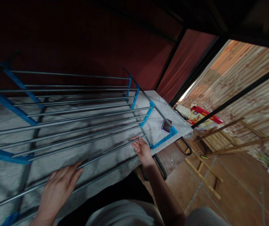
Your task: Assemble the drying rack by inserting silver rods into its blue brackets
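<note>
My left hand (pixel 59 186) is closed over a grey metal rod (pixel 111 153) at the near side of a blue-and-grey rack. Rod shows on both sides of that hand; whether it is one piece or two under the fingers I cannot tell. Near the rod's right end, my right hand (pixel 142 150) holds it lightly, palm turned up. This end stands free, apart from the blue corner bracket (pixel 165 139). Several parallel rods (pixel 82 118) run between blue plastic brackets (pixel 146 114) farther back. Another tube (pixel 111 170) lies along the near edge, below my hands.
The rack rests on a grey cloth-covered surface (pixel 158 99), with a phone (pixel 166 126) near its right end. On the tiled floor are a wooden frame (pixel 202 175), a wooden folding chair (pixel 228 141) and a red-and-yellow box (pixel 205 117). A dark red wall (pixel 78 47) stands behind.
</note>
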Demonstrator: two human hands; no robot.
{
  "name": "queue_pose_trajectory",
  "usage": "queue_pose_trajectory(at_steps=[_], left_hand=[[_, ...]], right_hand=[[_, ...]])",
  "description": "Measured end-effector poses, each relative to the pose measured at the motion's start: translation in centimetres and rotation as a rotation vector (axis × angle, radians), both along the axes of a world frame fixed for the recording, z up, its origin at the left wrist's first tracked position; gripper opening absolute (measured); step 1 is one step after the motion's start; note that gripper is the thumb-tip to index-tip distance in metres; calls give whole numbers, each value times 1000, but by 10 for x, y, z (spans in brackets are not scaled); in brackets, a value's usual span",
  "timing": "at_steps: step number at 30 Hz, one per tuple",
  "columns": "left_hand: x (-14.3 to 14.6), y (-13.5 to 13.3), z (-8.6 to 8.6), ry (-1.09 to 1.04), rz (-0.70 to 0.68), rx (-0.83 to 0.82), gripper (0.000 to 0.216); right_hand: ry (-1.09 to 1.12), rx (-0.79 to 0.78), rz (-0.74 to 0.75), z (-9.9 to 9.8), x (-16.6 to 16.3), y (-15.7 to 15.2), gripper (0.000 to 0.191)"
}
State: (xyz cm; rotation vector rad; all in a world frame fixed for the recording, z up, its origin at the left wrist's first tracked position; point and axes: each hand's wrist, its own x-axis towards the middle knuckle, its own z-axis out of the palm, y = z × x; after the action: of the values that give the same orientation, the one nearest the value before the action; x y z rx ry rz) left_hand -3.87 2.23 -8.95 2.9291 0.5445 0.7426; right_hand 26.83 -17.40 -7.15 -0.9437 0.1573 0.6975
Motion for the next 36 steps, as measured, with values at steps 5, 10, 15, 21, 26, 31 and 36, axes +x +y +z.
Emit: queue_pose_trajectory(at_steps=[5, 10, 15, 21, 26, 31, 36], left_hand=[[2, 0, 2, -4, 46, -37, 44], [1, 3, 0, 29, 4, -23, 43], [3, 2, 6, 5, -2, 12, 41], [15, -1, 17, -53, -17, 46, 42], [38, -5, 30, -123, 11, 82, 32], [63, -17, 46, -151, 36, 76, 31], [68, -26, 59, -221, 71, 56, 32]], right_hand=[[-4, 15, -12, 3, 1, -1, 11], [-16, 23, -37, 9, 4, -4, 13], [-62, 68, -26, 20, 2, -4, 17], [-130, 126, 74, 42, -17, 7, 23], [-239, 152, 239, 56, -53, 27, 27], [-470, 145, 361, 70, -85, 46, 32], [-734, 80, 241, 107, -71, 51, 28]])
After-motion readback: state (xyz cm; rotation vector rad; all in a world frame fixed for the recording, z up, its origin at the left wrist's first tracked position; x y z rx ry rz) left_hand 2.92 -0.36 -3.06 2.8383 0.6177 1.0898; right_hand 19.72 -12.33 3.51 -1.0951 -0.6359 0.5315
